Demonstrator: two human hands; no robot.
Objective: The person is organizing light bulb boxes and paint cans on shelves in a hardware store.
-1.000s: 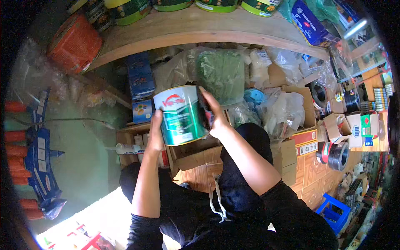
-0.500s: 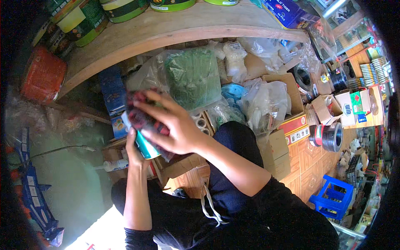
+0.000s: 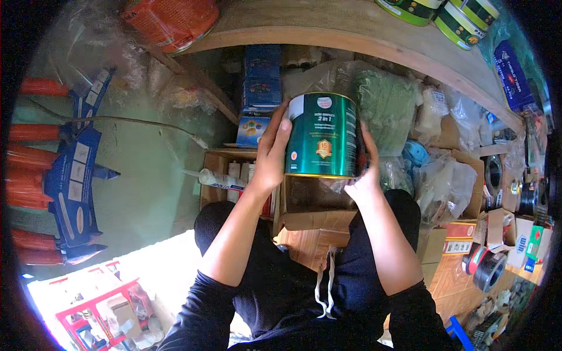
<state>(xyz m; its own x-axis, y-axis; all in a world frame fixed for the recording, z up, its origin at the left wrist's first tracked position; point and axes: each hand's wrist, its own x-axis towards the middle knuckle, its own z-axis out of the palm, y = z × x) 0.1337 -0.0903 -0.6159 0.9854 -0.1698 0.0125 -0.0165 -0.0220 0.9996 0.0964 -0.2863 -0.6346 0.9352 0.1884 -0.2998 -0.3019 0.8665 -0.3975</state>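
A green metal can [image 3: 321,137] with a gold rim is held upright in front of me, its printed label facing me. My left hand [image 3: 271,159] is closed round the can's left side, the thumb lying along the front edge. On the opposite side my right hand [image 3: 367,175] presses against the can, its fingers partly hidden behind it. A small bit of dark red cloth [image 3: 362,159] shows between the right palm and the can; the rest of it is out of sight.
Overhead runs a curved wooden shelf [image 3: 328,38] bearing an orange tub [image 3: 171,22] and several green cans. An open cardboard box [image 3: 316,202] lies below my hands. Sealant tubes [image 3: 221,178] stand to the left; bagged goods [image 3: 383,111] are behind at right.
The can has turned from tilted to upright and moved right in the view. My right hand, earlier spread over it with the red and black cloth, now grips its side. The view has swung left.
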